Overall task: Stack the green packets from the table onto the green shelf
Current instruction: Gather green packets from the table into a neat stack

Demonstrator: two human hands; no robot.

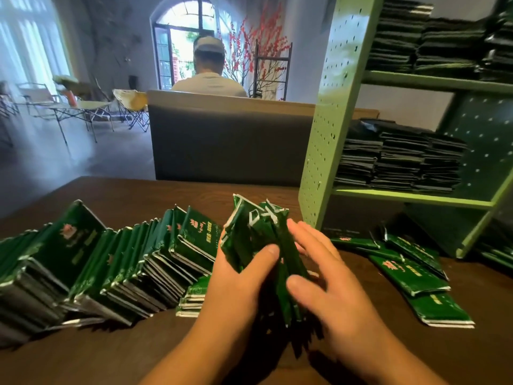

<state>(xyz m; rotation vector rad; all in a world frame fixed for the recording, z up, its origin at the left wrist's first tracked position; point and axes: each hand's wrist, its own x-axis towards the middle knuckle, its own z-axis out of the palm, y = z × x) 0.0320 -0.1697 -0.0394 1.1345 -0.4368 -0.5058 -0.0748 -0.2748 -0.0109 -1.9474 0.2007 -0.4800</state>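
A bunch of green packets stands on edge above the brown table, held between both hands. My left hand grips it from the left, thumb across the front. My right hand presses the bunch's right side, fingers spread and thumb on the packets. A long leaning row of green packets fills the table's left. Several loose packets lie flat to the right. The green shelf stands at the right, with dark stacks on its lower level and upper level.
A grey sofa back stands beyond the table, with a person in a cap seated facing away. Folding chairs and a small table are at the far left. More packets lie under the shelf's bottom right.
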